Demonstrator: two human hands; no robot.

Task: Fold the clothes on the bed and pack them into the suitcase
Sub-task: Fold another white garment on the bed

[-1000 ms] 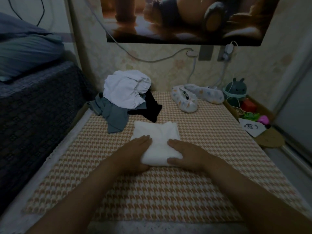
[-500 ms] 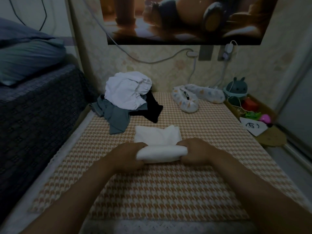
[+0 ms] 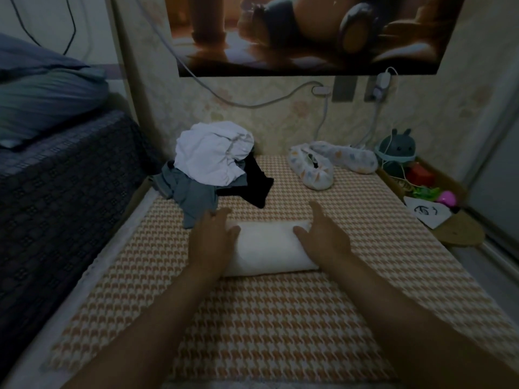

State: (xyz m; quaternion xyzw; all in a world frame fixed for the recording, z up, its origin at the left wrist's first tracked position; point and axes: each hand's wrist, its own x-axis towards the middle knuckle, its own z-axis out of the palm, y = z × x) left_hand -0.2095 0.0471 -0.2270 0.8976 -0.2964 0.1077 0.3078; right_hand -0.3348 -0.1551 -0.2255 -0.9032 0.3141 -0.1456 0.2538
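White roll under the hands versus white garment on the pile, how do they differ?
The white roll is tight and smooth; the white garment is loose, crumpled. The roll lies on the bedcover under left hand and right hand; the garment tops darker clothes, untouched. Both are white cloth.

Both hands, left (image 3: 212, 240), right (image 3: 323, 237), flat on rolled white garment (image 3: 266, 248), checked mat (image 3: 280, 318).

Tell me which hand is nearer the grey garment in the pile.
Left. The left hand rests on the white roll at its left end, fingertips just beside the grey garment; the right hand rests on the other end, farther away.
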